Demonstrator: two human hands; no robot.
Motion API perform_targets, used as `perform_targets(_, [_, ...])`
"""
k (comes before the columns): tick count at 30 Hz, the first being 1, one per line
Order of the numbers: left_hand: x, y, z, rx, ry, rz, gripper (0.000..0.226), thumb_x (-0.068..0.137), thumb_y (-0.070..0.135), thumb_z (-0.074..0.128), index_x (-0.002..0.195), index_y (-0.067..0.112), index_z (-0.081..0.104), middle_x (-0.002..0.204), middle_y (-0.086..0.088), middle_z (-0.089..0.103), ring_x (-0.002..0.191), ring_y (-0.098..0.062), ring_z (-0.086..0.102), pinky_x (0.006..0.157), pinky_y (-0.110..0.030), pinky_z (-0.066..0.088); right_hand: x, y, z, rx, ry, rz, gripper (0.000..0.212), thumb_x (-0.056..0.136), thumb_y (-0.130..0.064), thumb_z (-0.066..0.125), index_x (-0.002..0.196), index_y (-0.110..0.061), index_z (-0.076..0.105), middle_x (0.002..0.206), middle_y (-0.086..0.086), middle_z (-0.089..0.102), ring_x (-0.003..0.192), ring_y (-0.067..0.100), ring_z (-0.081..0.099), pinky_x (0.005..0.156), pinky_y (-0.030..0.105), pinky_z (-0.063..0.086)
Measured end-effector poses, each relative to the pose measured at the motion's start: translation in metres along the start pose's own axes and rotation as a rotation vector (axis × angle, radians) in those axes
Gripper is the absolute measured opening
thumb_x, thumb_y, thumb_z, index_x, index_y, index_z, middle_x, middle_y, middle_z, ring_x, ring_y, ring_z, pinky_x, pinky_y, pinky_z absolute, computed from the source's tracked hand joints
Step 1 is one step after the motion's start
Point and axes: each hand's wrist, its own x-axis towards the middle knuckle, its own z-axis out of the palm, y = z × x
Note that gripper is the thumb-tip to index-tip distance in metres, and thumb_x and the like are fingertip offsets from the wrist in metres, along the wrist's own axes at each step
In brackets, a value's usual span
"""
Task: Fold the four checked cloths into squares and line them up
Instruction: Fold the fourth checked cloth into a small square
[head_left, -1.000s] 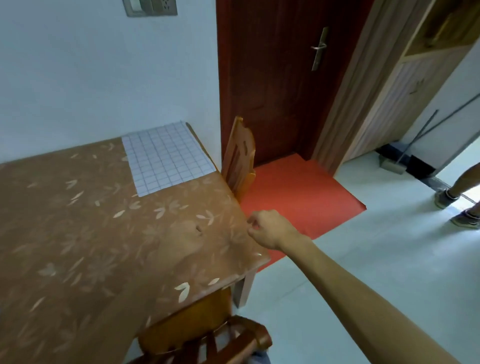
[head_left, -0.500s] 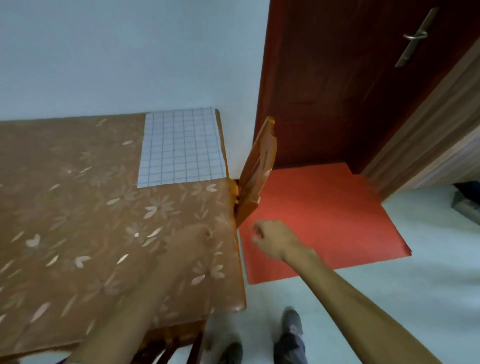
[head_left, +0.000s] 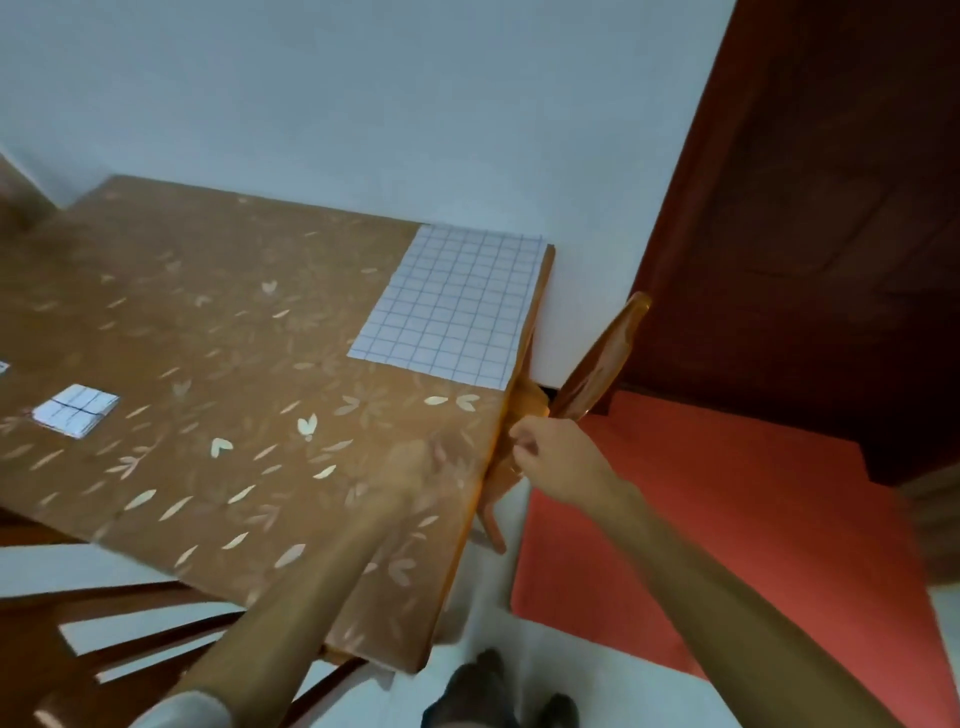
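Roughly, one small folded white-and-blue checked cloth square (head_left: 75, 410) lies left on the brown leaf-patterned tabletop (head_left: 208, 312); a large checked cloth (head_left: 452, 312) fills the far right corner, flush to both edges, probably not yet folded small. Two more are unseen. Bare tabletop between leaves room. The right hand (head_left: 556, 460), grip curled closed on nothing visible, hangs just off the right edge; the left hand (head_left: 426, 467) is blurred, its grip untellable.

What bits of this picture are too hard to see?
- Left hand: motion blur in the head view, fingers unreadable.
- Cloth at the left edge: cut off by the frame, only a corner shows.
- Right hand: its curled fingers hide whether it holds anything.
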Motion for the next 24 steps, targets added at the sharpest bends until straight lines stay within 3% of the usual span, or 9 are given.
perform_targets(3, [0.015, 0.002, 0.004, 0.027, -0.027, 0.037, 0.024, 0.095, 0.027, 0.057, 0.116, 0.019, 0.066, 0.107, 0.001, 0.067, 0.102, -0.021, 0.064, 0.079, -0.022, 0.042, 0.036, 0.002, 0.001, -0.015, -0.014, -0.017, 0.025, 0.091, -0.021, 0.049, 0.106, -0.012, 0.066, 0.102, 0.004, 0.07, 0.093, 0.023, 0.065, 0.082, 0.043, 0.055])
perform_targets(6, [0.042, 0.002, 0.01, -0.003, -0.02, 0.08, 0.019, 0.098, 0.026, 0.051, 0.107, 0.021, 0.067, 0.097, 0.005, 0.066, 0.097, -0.02, 0.066, 0.075, -0.024, 0.044, 0.072, 0.005, 0.0, -0.05, -0.042, -0.018, 0.02, 0.092, -0.02, 0.047, 0.096, -0.013, 0.065, 0.09, 0.002, 0.068, 0.083, 0.022, 0.063, 0.071, 0.038, 0.053])
perform_targets(9, [0.082, 0.007, 0.014, -0.03, -0.027, 0.07, 0.021, 0.1, 0.022, 0.049, 0.112, 0.024, 0.066, 0.1, 0.004, 0.069, 0.089, -0.017, 0.064, 0.075, -0.023, 0.045, 0.11, 0.018, 0.005, -0.112, -0.096, -0.004, 0.013, 0.094, -0.017, 0.046, 0.091, -0.014, 0.059, 0.089, 0.002, 0.064, 0.082, 0.022, 0.059, 0.067, 0.036, 0.048])
perform_targets(11, [0.112, 0.01, 0.019, -0.097, -0.018, 0.085, 0.027, 0.099, 0.019, 0.05, 0.122, 0.026, 0.063, 0.11, 0.004, 0.068, 0.094, -0.017, 0.066, 0.076, -0.023, 0.049, 0.134, 0.029, 0.008, -0.151, -0.128, 0.009, 0.011, 0.092, -0.014, 0.046, 0.084, -0.018, 0.052, 0.089, 0.002, 0.062, 0.085, 0.023, 0.059, 0.068, 0.038, 0.05])
perform_targets(15, [0.167, 0.02, 0.035, -0.116, -0.004, 0.112, 0.035, 0.097, 0.018, 0.05, 0.13, 0.026, 0.058, 0.125, 0.0, 0.065, 0.106, -0.023, 0.064, 0.09, -0.036, 0.055, 0.173, 0.043, 0.012, -0.232, -0.201, 0.057, 0.021, 0.092, -0.01, 0.047, 0.103, -0.014, 0.064, 0.105, 0.005, 0.066, 0.097, 0.026, 0.063, 0.071, 0.035, 0.048])
perform_targets(18, [0.2, 0.032, 0.045, -0.113, 0.039, 0.158, 0.038, 0.096, 0.024, 0.048, 0.131, 0.021, 0.059, 0.143, -0.004, 0.052, 0.127, -0.026, 0.05, 0.104, -0.04, 0.044, 0.196, 0.051, 0.015, -0.252, -0.249, 0.09, 0.025, 0.089, -0.01, 0.049, 0.108, -0.016, 0.065, 0.109, 0.007, 0.067, 0.102, 0.027, 0.063, 0.079, 0.039, 0.052])
perform_targets(21, [0.228, 0.044, 0.06, 0.004, -0.008, 0.204, 0.061, 0.089, 0.05, 0.039, 0.144, 0.024, 0.045, 0.161, -0.004, 0.029, 0.148, -0.023, 0.027, 0.116, -0.05, 0.026, 0.215, 0.06, 0.015, -0.264, -0.276, 0.085, 0.023, 0.085, -0.011, 0.056, 0.106, -0.016, 0.065, 0.109, 0.007, 0.066, 0.105, 0.028, 0.061, 0.082, 0.039, 0.05])
perform_targets(24, [0.249, 0.051, 0.082, 0.093, -0.049, 0.214, 0.07, 0.091, 0.048, 0.058, 0.152, 0.024, 0.031, 0.164, -0.004, 0.02, 0.152, -0.024, 0.015, 0.121, -0.045, 0.017, 0.233, 0.068, 0.011, -0.27, -0.301, 0.072, 0.026, 0.085, -0.014, 0.061, 0.11, -0.017, 0.065, 0.112, 0.005, 0.064, 0.107, 0.026, 0.061, 0.084, 0.038, 0.049])
